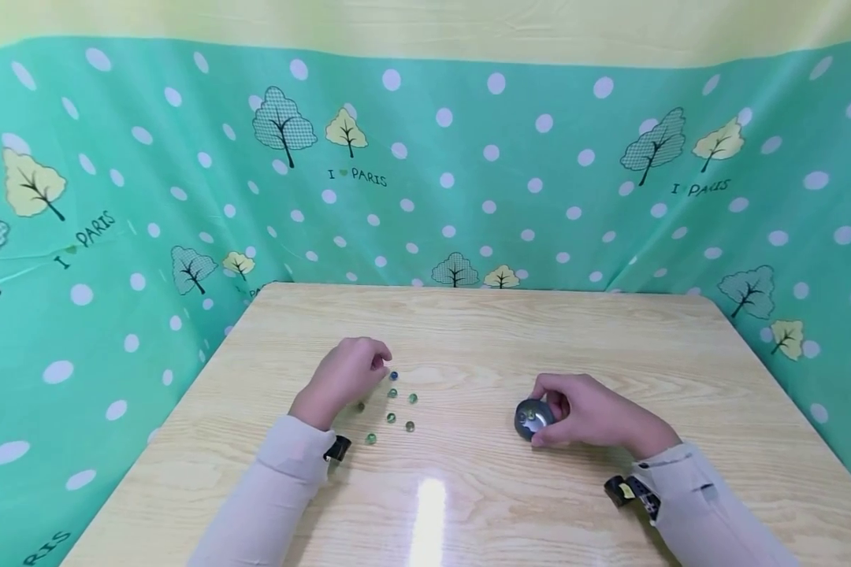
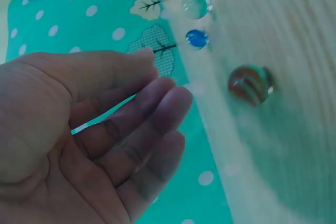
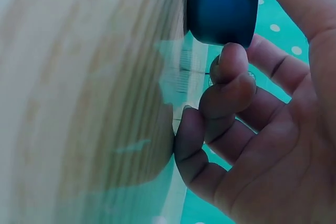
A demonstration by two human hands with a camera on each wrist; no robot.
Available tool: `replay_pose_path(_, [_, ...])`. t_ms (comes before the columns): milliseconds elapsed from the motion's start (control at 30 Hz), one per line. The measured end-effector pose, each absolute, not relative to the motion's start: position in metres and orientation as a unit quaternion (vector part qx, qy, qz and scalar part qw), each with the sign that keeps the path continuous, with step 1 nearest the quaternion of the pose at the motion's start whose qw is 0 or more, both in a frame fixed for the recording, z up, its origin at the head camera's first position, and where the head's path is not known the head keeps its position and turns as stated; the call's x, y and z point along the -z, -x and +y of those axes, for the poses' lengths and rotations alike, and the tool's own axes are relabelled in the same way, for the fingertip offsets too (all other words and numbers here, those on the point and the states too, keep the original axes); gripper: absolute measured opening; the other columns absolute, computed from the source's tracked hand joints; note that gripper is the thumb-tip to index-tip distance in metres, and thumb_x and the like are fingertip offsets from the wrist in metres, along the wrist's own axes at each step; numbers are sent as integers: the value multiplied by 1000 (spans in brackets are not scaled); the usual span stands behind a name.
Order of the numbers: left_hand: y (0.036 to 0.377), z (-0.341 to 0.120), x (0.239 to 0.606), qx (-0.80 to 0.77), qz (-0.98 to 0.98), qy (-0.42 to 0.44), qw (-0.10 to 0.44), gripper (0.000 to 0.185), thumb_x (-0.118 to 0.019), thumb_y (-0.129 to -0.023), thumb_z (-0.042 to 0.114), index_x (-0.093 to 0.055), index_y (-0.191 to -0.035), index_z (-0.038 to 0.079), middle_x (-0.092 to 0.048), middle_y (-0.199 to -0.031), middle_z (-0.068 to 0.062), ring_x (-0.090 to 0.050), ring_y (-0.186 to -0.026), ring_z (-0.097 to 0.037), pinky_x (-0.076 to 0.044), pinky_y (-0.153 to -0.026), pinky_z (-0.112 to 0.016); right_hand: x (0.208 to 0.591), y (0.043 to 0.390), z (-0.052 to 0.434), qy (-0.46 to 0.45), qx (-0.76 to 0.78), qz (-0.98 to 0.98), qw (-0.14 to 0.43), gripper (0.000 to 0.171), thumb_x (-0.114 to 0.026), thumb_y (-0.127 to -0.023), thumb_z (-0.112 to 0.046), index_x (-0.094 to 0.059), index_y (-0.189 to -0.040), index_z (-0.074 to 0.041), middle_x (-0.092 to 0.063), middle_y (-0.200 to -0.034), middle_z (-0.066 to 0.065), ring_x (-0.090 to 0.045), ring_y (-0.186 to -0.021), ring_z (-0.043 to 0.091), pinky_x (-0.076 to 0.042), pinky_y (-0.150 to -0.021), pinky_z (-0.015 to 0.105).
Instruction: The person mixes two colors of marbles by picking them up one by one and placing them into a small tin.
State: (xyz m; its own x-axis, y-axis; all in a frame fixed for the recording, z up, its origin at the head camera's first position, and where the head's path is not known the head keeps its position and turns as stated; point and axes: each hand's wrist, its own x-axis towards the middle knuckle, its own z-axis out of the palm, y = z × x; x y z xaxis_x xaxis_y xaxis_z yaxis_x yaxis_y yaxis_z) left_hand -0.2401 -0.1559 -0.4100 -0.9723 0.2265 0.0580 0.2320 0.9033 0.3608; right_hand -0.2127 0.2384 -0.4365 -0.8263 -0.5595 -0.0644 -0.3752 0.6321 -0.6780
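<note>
Teal polka-dot cloth (image 1: 468,181) with little trees wraps around the wooden table (image 1: 482,331), and nothing stands between the two hands. Left of centre, a loose bunch of glass marbles (image 1: 392,394) lies scattered, blue, green and brownish. The left hand (image 1: 343,376) hovers beside them, fingers relaxed and holding nothing. The right hand (image 1: 589,412) grips a small dark round container (image 1: 532,419), right of centre.

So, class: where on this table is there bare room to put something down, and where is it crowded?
Bare: the far strip of the table along the cloth, and the gap between the marbles and the cup. Crowded: around the marbles by the left hand; the right hand grips the cup.
</note>
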Motion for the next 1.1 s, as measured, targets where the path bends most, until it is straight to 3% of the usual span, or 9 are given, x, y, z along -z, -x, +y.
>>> replay_pose_path(133, [239,-153,415,171,-977,124,-15,30,-60,-99,4,-76,-123,15,-74,-119,-6,-59,-76,-16,-52,-72,-32,436,213,238,262,333,896,134,46,-93,-73,-44,-67,-105,-24,-58,-77,-3,-56,-70,13,-49,-63,27])
replay_pose_path(333, [238,-148,420,144,-980,132,-22,33,-61,-99,1,-77,-123,18,-74,-124,-5,-69,-115,-23,-58,-94,-42,439,214,239,249,330,900,137,46,-93,-73,-45,-66,-106,-27,-58,-77,-4,-57,-70,13,-50,-63,27])
replay_pose_path(433, [238,-147,423,131,-981,141,-10,30,-63,-98,1,-79,-118,18,-75,-122,-5,-69,-119,-26,-57,-98,-44,440,214,239,245,331,901,139,46,-93,-73,-45,-66,-106,-28,-58,-77,-3,-57,-70,13,-50,-63,27])
replay_pose_path(500, [238,-146,424,121,-982,145,0,27,-66,-97,2,-81,-113,18,-77,-119,-4,-71,-115,-25,-57,-96,-43,440,213,240,246,334,899,140,47,-93,-73,-44,-66,-106,-27,-59,-78,-2,-57,-71,14,-50,-63,27])
replay_pose_path(600, [239,-145,425,117,-983,145,5,17,-70,-96,6,-82,-102,17,-78,-106,-2,-71,-94,-19,-59,-84,-39,440,213,240,251,340,895,143,46,-93,-73,-43,-66,-106,-25,-61,-80,1,-57,-72,15,-50,-63,27])
replay_pose_path(733, [240,-144,426,113,-985,128,2,7,-76,-94,13,-81,-91,17,-76,-90,2,-58,-69,-13,-51,-68,-32,440,212,239,258,340,893,141,46,-93,-73,-42,-66,-106,-24,-62,-82,3,-57,-73,16,-49,-63,27])
replay_pose_path(1100, [238,-144,425,97,-988,122,12,5,-79,-92,14,-80,-87,17,-75,-86,3,-57,-67,-11,-52,-66,-31,436,211,239,253,338,895,143,47,-93,-73,-42,-66,-106,-23,-63,-84,4,-57,-74,17,-49,-63,27])
